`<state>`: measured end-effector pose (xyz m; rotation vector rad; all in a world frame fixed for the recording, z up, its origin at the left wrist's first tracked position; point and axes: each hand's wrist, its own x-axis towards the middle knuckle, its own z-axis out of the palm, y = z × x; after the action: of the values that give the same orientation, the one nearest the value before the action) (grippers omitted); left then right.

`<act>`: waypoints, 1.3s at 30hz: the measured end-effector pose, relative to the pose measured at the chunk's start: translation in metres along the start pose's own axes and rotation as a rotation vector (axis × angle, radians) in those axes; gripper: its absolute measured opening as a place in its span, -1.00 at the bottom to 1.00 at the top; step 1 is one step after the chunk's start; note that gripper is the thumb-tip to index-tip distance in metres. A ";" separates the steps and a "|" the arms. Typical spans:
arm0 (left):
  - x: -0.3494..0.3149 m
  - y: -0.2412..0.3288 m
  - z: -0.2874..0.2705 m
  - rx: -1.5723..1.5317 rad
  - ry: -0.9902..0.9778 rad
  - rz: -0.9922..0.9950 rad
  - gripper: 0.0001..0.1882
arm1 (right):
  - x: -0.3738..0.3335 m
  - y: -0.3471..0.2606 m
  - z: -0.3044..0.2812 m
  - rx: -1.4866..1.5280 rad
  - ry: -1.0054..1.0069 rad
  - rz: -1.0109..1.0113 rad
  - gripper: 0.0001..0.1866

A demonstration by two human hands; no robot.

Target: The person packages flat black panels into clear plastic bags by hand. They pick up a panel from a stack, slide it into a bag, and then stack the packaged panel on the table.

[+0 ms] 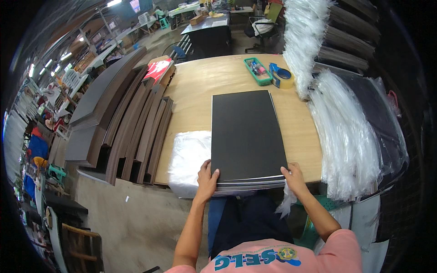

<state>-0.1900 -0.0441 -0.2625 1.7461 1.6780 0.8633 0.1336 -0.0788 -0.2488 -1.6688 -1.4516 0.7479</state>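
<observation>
A stack of black boards (pixel 248 134) with pale edges lies in front of me, its near end at the table's front edge. At its near left corner my left hand (pixel 208 179) grips the side, thumb against the edge. The near right corner is held by my right hand (pixel 295 178), with the thumb at the top edge and the other fingers partly hidden. A crumpled strip of clear plastic (pixel 287 202) hangs just below my right hand. Beside the stack on the left lies a pile of clear plastic sleeves (pixel 190 157), close to my left hand.
Tall stacks of dark boards (pixel 109 104) line the table's left side. Bundles of clear plastic (pixel 343 136) fill the right side. Toward the back right are a green basket (pixel 257 71) of small items and a tape roll (pixel 283 78) with a blue dispenser. A green stool (pixel 314 223) stands below.
</observation>
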 end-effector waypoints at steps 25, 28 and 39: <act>0.161 -0.042 -0.054 0.456 0.491 0.351 -0.69 | -0.016 -0.156 0.108 -0.733 -0.599 -1.119 -0.41; 0.110 0.031 -0.080 0.213 0.651 0.581 -0.63 | -0.026 -0.177 0.037 -0.543 -0.364 -0.902 -0.43; -0.065 0.110 -0.297 0.348 1.090 0.697 -0.78 | 0.038 -0.328 0.071 0.390 -0.721 -0.647 -0.62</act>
<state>-0.3502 -0.1260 0.0059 2.3529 1.8743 2.2582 -0.0896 -0.0168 -0.0033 -0.5641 -2.0118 1.2057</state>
